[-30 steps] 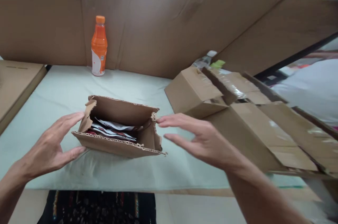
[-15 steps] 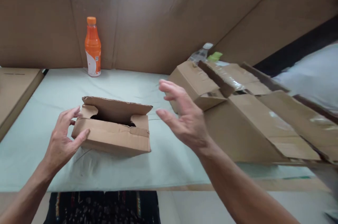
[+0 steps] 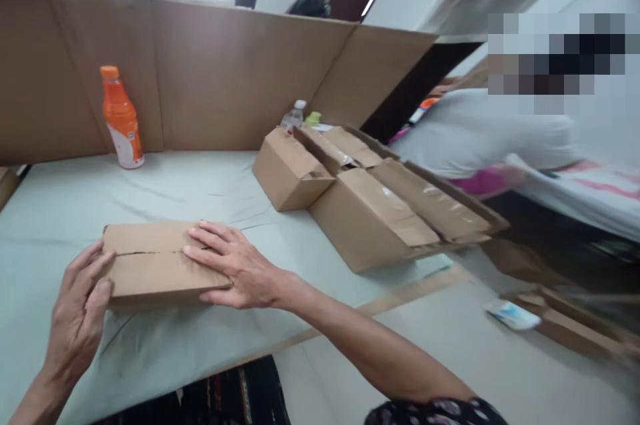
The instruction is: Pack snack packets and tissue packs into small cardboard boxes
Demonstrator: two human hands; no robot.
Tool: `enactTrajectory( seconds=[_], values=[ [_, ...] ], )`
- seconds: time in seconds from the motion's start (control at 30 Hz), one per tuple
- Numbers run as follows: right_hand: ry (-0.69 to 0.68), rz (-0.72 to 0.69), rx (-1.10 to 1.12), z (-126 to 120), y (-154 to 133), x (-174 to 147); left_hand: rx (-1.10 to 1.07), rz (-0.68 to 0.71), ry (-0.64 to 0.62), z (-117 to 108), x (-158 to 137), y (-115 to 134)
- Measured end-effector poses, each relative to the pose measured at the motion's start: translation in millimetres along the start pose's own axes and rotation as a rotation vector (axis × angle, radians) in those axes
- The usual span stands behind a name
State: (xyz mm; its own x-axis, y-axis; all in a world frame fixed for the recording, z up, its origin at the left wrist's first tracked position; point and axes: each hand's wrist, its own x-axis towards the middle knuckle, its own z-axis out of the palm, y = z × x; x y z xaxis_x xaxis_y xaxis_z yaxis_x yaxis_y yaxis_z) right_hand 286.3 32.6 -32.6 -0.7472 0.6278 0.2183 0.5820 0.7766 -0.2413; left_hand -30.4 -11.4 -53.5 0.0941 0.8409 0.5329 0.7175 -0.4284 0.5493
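A small brown cardboard box point(image 3: 150, 271) lies on the pale green cloth in front of me, its top flaps folded down with a narrow seam between them. My left hand point(image 3: 83, 308) holds the box's left end, thumb at the front and fingers curled along the side. Across the right part of the top, my right hand point(image 3: 233, 265) lies with fingers spread on the flaps, its thumb near the front edge. The inside of the box is hidden.
An orange drink bottle point(image 3: 123, 121) stands by the cardboard wall point(image 3: 225, 78). Several cardboard boxes point(image 3: 370, 205) sit at the right, a clear bottle point(image 3: 294, 117) behind them. Beyond, a person in light clothing point(image 3: 500, 125) is close by. An open carton point(image 3: 570, 325) lies lower right.
The raised box flap has gone down and the top is covered. My right hand has come from the air onto the box top. The view has swung right.
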Motion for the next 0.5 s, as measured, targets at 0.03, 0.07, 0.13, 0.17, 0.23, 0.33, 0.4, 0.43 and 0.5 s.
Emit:
enactTrajectory(
  seconds=[0.03, 0.07, 0.13, 0.17, 0.23, 0.33, 0.4, 0.43, 0.5],
  values=[
    [0.009, 0.011, -0.005, -1.0, 0.4, -2.6, 0.001, 0.001, 0.000, 1.6, -0.8, 0.6],
    [0.020, 0.023, -0.009, -1.9, 0.5, -8.1, 0.000, 0.004, -0.009, 4.1, -1.6, 2.6],
    [0.051, 0.054, -0.017, -4.1, -0.2, -29.0, -0.019, 0.009, -0.051, 14.1, -1.5, 11.0],
    [0.075, 0.077, -0.023, -5.6, -0.7, -43.9, -0.041, 0.012, -0.089, 22.3, 0.1, 17.1],
    [0.146, 0.154, -0.051, -8.7, -1.4, -80.5, -0.116, 0.044, -0.190, 46.1, 7.5, 31.6],
    [0.294, 0.331, -0.149, -10.4, -2.4, -139.8, -0.264, 0.123, -0.392, 95.8, 26.7, 55.1],
    [0.401, 0.460, -0.264, -8.1, -2.9, -172.2, -0.351, 0.148, -0.526, 130.0, 39.0, 70.1],
    [0.449, 0.530, -0.337, -6.3, -2.7, -184.3, -0.390, 0.151, -0.589, 144.7, 43.3, 76.8],
    [0.514, 0.692, -0.492, -2.6, 0.4, -198.9, -0.442, 0.149, -0.689, 165.8, 47.1, 86.8]
  ],
)
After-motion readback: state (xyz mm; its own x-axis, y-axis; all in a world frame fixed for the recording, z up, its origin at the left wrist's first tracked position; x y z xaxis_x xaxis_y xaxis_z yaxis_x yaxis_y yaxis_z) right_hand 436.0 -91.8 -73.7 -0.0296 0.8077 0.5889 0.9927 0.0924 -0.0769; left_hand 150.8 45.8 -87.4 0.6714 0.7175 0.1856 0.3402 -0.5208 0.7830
